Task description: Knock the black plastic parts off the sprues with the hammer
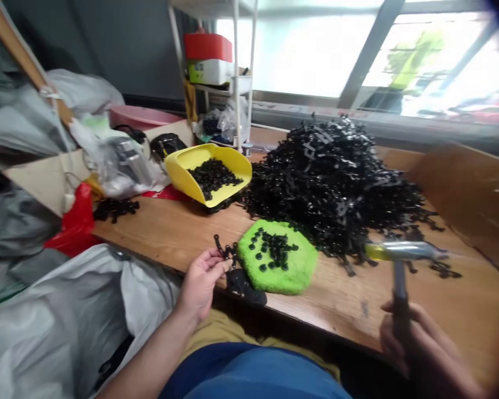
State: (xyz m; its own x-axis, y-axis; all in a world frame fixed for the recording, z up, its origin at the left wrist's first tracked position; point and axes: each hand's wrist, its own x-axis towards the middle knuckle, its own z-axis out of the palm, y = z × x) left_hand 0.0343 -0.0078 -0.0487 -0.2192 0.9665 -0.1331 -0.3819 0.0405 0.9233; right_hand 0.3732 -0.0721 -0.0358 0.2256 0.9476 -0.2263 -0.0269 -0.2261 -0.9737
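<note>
Just left of the green pad (305,260) on the surface (341,305), my left hand (200,284) clamps its fingers on black pieces (219,246) — at right, my blurred right hand (424,339) has fingers round a hammer (400,284).

We can read no words, numbers or brand names anywhere in the scene. On the far shelf (210,8), left of the window (316,50), we see dark marks on the yellow-green part of a white box (221,72), too small for us to make out. Along the far window ledge (307,109) we notice reddish marks, too blurred to read.
</note>
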